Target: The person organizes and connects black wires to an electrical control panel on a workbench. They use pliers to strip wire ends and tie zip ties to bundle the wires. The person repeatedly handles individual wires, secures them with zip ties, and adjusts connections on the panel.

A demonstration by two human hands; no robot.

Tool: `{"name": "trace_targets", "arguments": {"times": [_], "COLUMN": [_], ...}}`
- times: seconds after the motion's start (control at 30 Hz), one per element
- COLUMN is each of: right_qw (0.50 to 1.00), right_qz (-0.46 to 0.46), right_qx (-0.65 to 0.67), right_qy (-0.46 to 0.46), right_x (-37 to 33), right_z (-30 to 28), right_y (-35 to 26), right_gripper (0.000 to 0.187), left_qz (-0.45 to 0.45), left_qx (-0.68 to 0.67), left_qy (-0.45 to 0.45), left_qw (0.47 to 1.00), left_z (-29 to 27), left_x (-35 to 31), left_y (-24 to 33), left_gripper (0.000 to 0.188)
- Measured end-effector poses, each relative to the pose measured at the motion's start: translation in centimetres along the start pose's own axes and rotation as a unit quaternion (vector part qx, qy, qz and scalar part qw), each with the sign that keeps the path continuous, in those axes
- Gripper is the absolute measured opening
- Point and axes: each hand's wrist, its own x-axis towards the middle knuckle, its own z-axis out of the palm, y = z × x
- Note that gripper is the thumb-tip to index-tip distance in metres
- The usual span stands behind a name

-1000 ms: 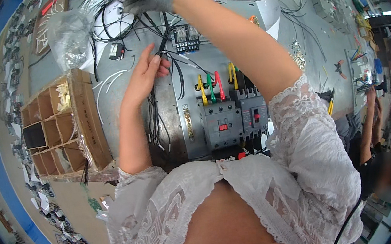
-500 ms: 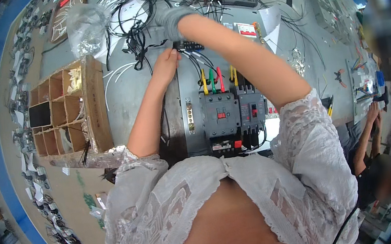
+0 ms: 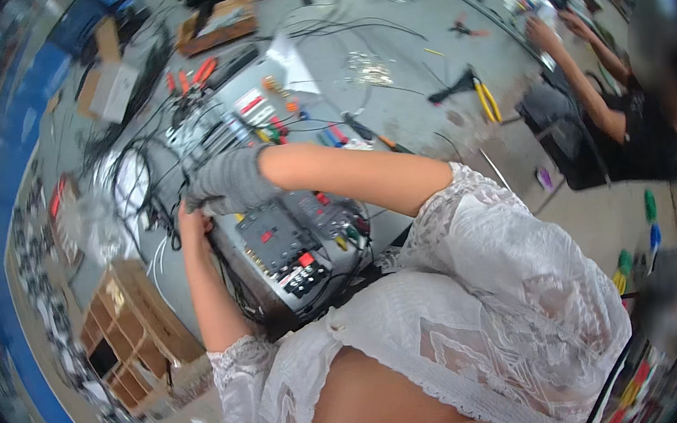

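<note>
My bare left hand [image 3: 193,221] is at the left edge of the equipment panel, its fingers curled closed beside black cables [image 3: 175,231]. Whatever those fingers hold is too small and blurred to name. Right against it lies my right hand [image 3: 229,181] in a grey ribbed glove; its fingers are hidden. Just nearer to me on the panel sit a dark grey contactor-like block [image 3: 273,232] with a red part and a similar breaker [image 3: 323,211]. A brass terminal strip [image 3: 256,261] runs along the block's left side.
A divided cardboard box [image 3: 168,321] stands at the left, near a clear plastic bag [image 3: 100,228]. Red-handled pliers [image 3: 199,76] lie beyond my hands. Yellow-handled pliers [image 3: 486,100] lie to the right. A co-worker's hands [image 3: 547,35] are at the far right.
The whole view has turned and shifted. My gloved right hand has come from beyond my left hand down against it, now covering the terminal area. My left hand stays closed near the cables.
</note>
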Motion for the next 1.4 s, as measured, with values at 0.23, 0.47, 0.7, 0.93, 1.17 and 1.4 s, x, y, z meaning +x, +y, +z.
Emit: {"name": "trace_targets", "arguments": {"times": [0.23, 0.47, 0.7, 0.93, 1.17, 1.4], "right_qw": [0.888, 0.817, 0.671, 0.813, 0.753, 0.766], "right_qz": [0.314, 0.412, 0.443, 0.471, 0.572, 0.581], "right_qx": [0.178, 0.044, 0.270, -0.023, -0.234, -0.215], "right_qy": [0.286, 0.401, 0.529, 0.342, 0.226, 0.174], "right_x": [-22.0, -36.2, -41.8, -32.6, -26.3, -24.2], "right_z": [-2.7, -0.9, -0.7, -9.2, -9.3, -14.8], "right_y": [2.2, 6.2, 10.3, 21.8, 37.1, 41.0], "right_gripper": [0.023, 0.019, 0.018, 0.028, 0.028, 0.024], "left_qz": [0.014, 0.024, 0.027, 0.020, 0.019, 0.007], "left_qx": [0.004, -0.006, 0.010, -0.003, -0.014, -0.015], "left_qy": [-0.079, -0.054, -0.036, -0.023, -0.018, 0.004], "left_qw": [0.997, 0.998, 0.999, 1.000, 1.000, 1.000], "left_z": [1.7, 1.1, 2.8, 2.8, 3.0, 3.3], "left_x": [0.8, 0.4, -0.6, -1.6, -0.6, -1.6], "left_y": [1.2, 0.7, 1.5, 1.8, 1.5, 2.1], "left_gripper": [0.023, 0.025, 0.023, 0.022, 0.022, 0.024]}}
